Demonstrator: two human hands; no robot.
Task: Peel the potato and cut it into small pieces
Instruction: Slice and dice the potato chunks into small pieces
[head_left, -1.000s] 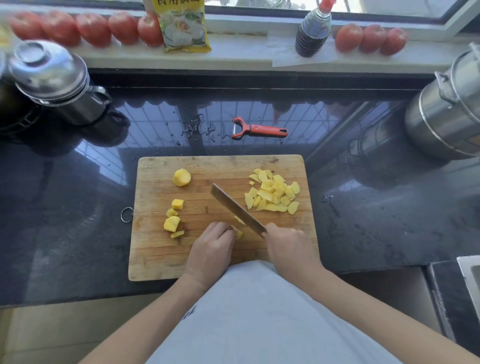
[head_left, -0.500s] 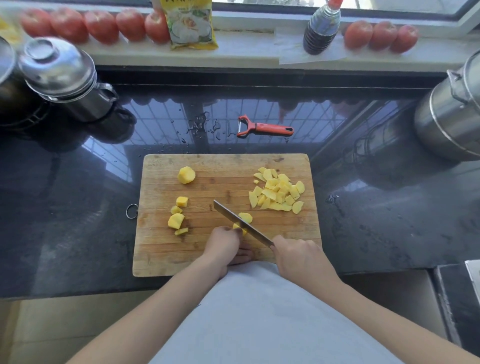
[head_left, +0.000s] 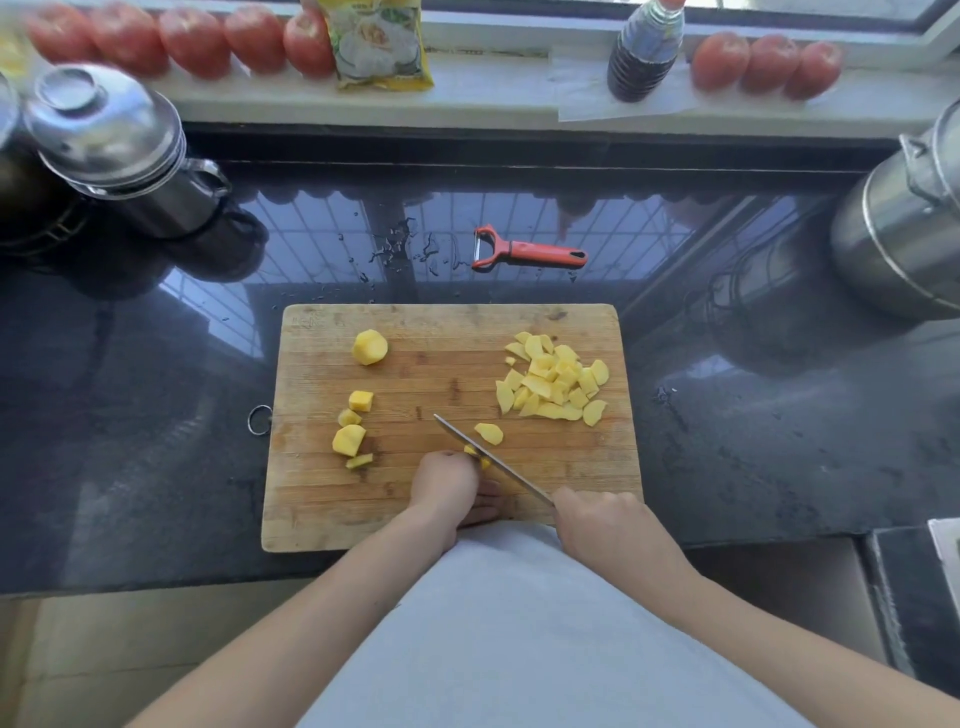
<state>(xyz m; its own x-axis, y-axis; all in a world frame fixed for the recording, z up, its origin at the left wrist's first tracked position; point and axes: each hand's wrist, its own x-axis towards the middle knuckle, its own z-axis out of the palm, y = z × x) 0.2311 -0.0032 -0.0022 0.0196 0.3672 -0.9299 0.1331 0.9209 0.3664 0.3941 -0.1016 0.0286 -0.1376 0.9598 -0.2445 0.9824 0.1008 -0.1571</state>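
A wooden cutting board (head_left: 415, 519) lies on the black counter. My right hand (head_left: 605, 525) grips the handle of a knife (head_left: 493, 460) whose blade slants up to the left. My left hand (head_left: 447, 486) holds a small yellow potato piece (head_left: 480, 457) against the blade's left side, mostly hidden by my fingers. One cut slice (head_left: 489, 433) lies just right of the blade. A pile of small cut pieces (head_left: 553, 382) sits at the board's right. Larger chunks (head_left: 349, 439) lie at the left, and a rounded potato end (head_left: 369, 346) sits near the top.
A red peeler (head_left: 524, 252) lies on the wet counter behind the board. A lidded steel pot (head_left: 119, 150) stands at the back left, a large steel pot (head_left: 904, 228) at the right. Tomatoes (head_left: 197, 41), a yellow packet (head_left: 379, 41) and a dark bottle (head_left: 644, 52) line the windowsill.
The knife has cut through the held potato piece and a slice now lies to the right of the blade. My left hand has shifted slightly back along the piece.
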